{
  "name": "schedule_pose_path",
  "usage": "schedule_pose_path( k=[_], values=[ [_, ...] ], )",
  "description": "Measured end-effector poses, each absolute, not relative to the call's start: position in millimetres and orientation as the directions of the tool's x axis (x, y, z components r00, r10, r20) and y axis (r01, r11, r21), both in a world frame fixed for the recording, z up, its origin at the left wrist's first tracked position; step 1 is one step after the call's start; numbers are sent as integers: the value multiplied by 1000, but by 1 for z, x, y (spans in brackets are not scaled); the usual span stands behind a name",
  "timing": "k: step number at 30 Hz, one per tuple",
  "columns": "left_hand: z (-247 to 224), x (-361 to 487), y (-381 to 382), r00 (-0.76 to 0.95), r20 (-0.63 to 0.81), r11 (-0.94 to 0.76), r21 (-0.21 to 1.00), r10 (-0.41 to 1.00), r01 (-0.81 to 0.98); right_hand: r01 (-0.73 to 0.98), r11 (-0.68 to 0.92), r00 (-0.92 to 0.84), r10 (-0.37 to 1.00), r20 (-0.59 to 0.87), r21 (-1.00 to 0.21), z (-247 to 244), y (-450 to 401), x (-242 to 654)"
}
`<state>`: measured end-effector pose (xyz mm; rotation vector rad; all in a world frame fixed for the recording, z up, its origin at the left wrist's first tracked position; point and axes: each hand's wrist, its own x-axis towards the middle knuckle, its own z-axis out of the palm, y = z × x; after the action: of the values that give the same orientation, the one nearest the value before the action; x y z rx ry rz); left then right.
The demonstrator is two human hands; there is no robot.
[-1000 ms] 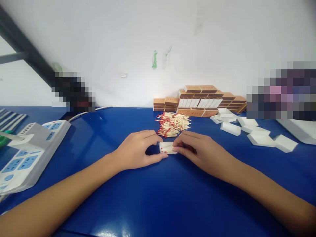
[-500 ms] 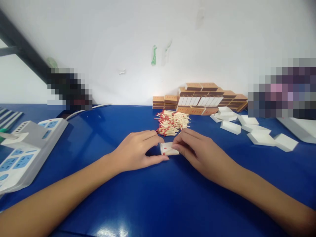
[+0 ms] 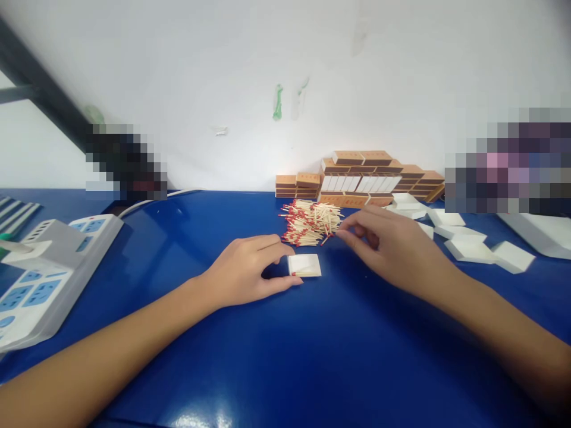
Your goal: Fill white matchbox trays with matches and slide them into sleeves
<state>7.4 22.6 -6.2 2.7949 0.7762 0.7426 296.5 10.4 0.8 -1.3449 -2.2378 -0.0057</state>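
Note:
A small white tray (image 3: 307,262) lies on the blue table, with a little matchstick wood and a red head along its near side. My left hand (image 3: 252,268) grips the tray's left end between thumb and fingers. Just behind the tray is a heap of red-tipped matches (image 3: 307,223). My right hand (image 3: 379,241) is at the heap's right edge, thumb and forefinger closed near a match; whether they hold it is too small to tell.
Stacked brown matchboxes (image 3: 357,199) stand against the wall behind the heap. Several white trays (image 3: 470,248) lie scattered at the right. A power strip (image 3: 62,279) sits at the left, and a cable (image 3: 147,203) runs behind it.
My right hand has left the tray and moved right and back to the matches' edge. The tray shows fewer red heads on top. My left hand has stayed at the tray.

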Motion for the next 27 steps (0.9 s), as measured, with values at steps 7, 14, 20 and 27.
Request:
schedule_pose_path(
  k=[7,14,20,27],
  values=[
    [-8,11,20,759,369,-841,309,536,444,762,577,-488,810,326,-294,-15,11,278],
    [-9,12,18,758,356,-833,331,546,444,757,557,-468,827,311,-341,-12,23,258],
    [-9,12,17,761,360,-837,323,540,442,763,568,-502,822,269,-310,-12,22,265],
    [-7,12,18,759,354,-832,329,546,446,796,537,-503,843,189,-280,-10,18,267]
  ],
)
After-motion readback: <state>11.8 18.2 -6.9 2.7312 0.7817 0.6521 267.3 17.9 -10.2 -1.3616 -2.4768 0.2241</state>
